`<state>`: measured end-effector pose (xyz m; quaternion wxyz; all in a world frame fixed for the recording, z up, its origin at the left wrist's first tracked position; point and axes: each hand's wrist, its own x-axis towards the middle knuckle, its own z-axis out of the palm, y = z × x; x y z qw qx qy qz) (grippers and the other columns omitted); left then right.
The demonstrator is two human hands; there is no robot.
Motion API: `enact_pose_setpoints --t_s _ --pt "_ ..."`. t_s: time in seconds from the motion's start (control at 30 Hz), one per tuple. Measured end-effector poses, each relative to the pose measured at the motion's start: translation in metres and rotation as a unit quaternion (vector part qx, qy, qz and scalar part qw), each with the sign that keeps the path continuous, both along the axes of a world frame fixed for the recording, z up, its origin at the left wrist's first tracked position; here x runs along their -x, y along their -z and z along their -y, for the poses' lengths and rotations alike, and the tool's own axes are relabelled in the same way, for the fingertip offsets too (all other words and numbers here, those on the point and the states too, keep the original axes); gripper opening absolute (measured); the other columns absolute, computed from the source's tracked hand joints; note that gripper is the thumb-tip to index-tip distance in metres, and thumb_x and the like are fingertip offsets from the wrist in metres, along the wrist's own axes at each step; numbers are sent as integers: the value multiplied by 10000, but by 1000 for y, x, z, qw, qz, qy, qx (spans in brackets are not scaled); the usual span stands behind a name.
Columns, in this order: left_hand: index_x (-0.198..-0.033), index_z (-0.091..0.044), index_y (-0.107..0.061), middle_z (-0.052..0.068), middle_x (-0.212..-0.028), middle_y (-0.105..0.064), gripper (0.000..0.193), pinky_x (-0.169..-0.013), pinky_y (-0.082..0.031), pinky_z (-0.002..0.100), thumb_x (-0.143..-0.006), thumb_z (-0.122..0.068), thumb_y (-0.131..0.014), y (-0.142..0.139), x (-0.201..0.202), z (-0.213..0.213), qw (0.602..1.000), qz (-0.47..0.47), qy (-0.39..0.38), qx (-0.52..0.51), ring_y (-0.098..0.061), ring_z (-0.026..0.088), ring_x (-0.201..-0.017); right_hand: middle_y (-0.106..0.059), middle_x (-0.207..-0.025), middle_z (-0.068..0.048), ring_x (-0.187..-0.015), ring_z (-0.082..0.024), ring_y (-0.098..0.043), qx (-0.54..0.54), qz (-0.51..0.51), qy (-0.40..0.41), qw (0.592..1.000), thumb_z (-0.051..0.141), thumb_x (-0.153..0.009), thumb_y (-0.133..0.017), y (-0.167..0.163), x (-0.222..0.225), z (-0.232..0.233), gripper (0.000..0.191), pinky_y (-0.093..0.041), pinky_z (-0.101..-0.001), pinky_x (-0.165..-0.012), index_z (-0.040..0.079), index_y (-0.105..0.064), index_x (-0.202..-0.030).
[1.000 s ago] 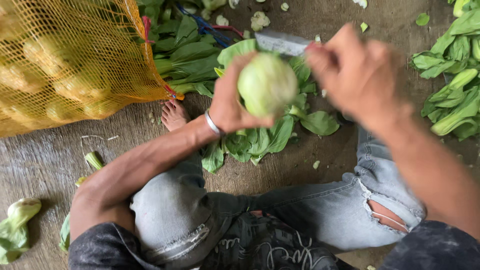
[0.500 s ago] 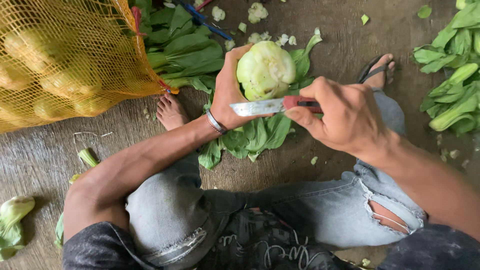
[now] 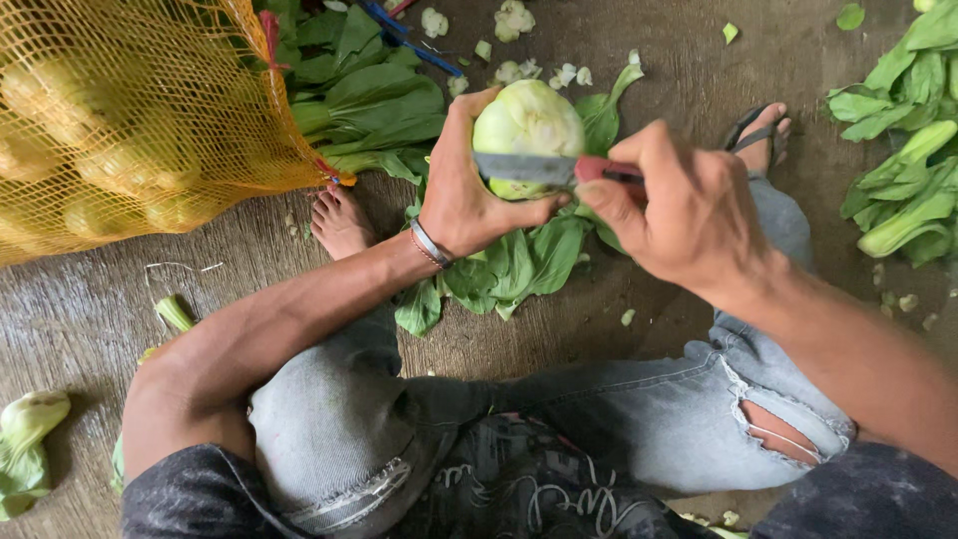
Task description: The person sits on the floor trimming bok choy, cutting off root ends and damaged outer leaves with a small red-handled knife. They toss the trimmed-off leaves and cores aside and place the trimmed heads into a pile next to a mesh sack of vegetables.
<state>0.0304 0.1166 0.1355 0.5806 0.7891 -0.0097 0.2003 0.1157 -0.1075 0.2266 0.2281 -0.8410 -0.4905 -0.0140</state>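
I saw the yellow mesh sack (image 3: 120,110) filling the upper left. At upper centre my left hand (image 3: 469,195) was wrapped tight around the pale green cabbage (image 3: 527,125); my right hand (image 3: 689,210) was clenched on the red-handled knife (image 3: 544,168), blade flat against the cabbage. I judged my left thumb sat just beside the edge; a slip could cut it.

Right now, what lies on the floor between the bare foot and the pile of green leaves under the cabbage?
In the head view, bare wooden floor separates the bare foot from the leaf pile, with only a few small scraps nearby.
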Motion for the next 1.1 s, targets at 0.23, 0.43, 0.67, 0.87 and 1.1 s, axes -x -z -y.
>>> enact_pose_setpoints --t_s 0.23,0.43,0.67,0.87,1.1 --pt "-1455 -18 -408 110 -1303 -648 941 -1066 -578 356 -740 -310 -946 -1 4 -1 996 -20 33 79 -682 192 -1195 -680 -773 -86 -620 -245 -679 -2 49 -33 998 459 -1070 -647 -4 9 -9 432 -515 -379 -539 36 -589 -1010" --pt "-1416 -1 -403 143 -1278 -585 1020 -1049 -538 379 -675 -337 -1017 -4 3 -3 995 66 3 -76 -633 245 -1189 -669 -725 -85 -574 -241 -660 16 50 -7 999 419 -1077 -713 -18 -3 -9 411 -508 -385 -533 45 -596 -955" --pt "-1436 4 -410 133 -1310 -592 972 -1067 -566 369 -722 -342 -972 -4 2 -3 999 20 19 22 -664 223 -1190 -690 -768 -93 -631 -265 -685 -7 40 -17 999 395 -1061 -709 -19 13 -9 376 -527 -396 -571 41 -607 -984" --pt "-1396 -5 -408 144 -1293 -564 924 -1060 -550 376 -721 -293 -969 -3 2 -3 999 37 -11 -3 -643 242 -1187 -704 -811 -108 -644 -267 -692 -8 33 -13 999 389 -1070 -710 -15 13 -12 387 -535 -391 -572 31 -598 -976" --pt "-1342 -12 -367 174 -1319 -536 918 -1058 -517 416 -716 -245 -996 -2 1 -5 995 92 -5 -33 -590 297 -1190 -728 -823 -76 -662 -239 -709 -7 34 -22 999 359 -1058 -751 -22 10 -12 368 -538 -372 -580 36 -608 -953"
